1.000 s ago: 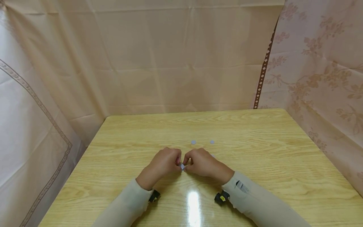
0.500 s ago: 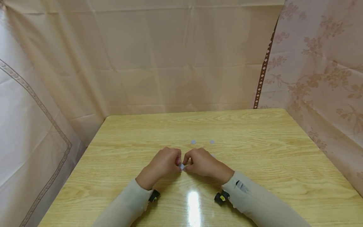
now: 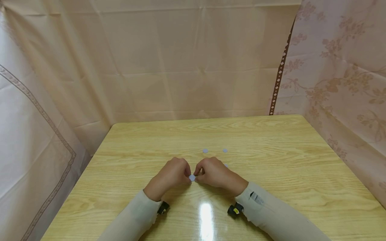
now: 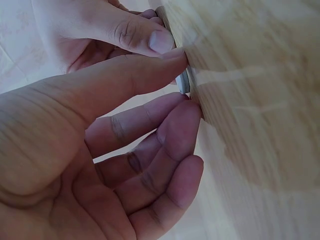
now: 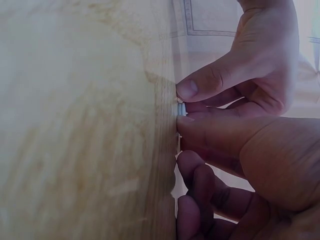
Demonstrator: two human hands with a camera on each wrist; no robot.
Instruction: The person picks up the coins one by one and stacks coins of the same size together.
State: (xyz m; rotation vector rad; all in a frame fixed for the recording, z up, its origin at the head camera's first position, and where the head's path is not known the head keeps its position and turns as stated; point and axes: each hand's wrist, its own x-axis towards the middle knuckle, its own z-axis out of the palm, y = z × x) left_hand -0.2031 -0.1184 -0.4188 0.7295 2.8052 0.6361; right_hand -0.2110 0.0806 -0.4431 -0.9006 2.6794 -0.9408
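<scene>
A small, pale, round disc [image 3: 192,177] is at the table surface between my two hands. Seen edge-on in the right wrist view, the disc [image 5: 181,109] shows a layered rim, perhaps two thin discs stacked; I cannot tell. My left hand [image 3: 172,174] pinches its left side with thumb and curled fingers. From the right, my right hand [image 3: 215,172] holds the opposite side the same way. The left wrist view shows the disc's edge [image 4: 184,82] between the fingertips, close to the wood. Part of the rim is hidden by the fingers.
Two similar pale discs, one on the left [image 3: 205,151] and one on the right [image 3: 224,150], lie beyond the hands. A third disc [image 3: 226,165] is partly hidden behind my right hand. The wooden table [image 3: 135,144] has curtains [image 3: 181,67] behind and beside it.
The disc between the hands shows more of its round face than before. My left hand has shifted slightly left and its fingers have eased. The right hand has barely moved.
</scene>
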